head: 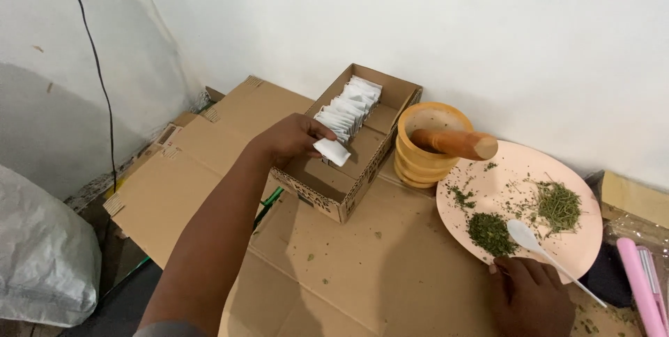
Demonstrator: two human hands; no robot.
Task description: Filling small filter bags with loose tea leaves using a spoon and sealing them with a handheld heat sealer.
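Reaching over an open cardboard box (334, 190), the person's left hand (293, 138) pinches a small white sachet (332, 151) between thumb & fingertips; the fingers are curled closed on it, w/ the sachet's lower end sticking out below the hand. The sachet hangs just above the box's bare front half, near a row of white sachets (350, 105) standing on edge toward the back of the box. It looks flat, papery and plain white, roughly rectangular, slightly puffed (whether anything is inside can't be told).

The right hand (531, 295) rests at the near rim of a pale pink plate (585, 239), fingers folded down; it touches or lies just beside the handle of a white plastic spoon (529, 238), but whether it grips it can't be told. The spoon's bowl lies on the plate next to a pile of dark green crushed herb (490, 232); a lighter, stringier herb pile (559, 204) sits further right, w/ crumbs scattered across the plate and the flattened cardboard (348, 267) underneath.

Judging progress: many sachets stand in the box already, yet both herb piles remain on the plate and half the box is bare, so work seems approx. midway.

A wooden mortar (421, 163) w/ pestle (456, 143) stands between box and plate.
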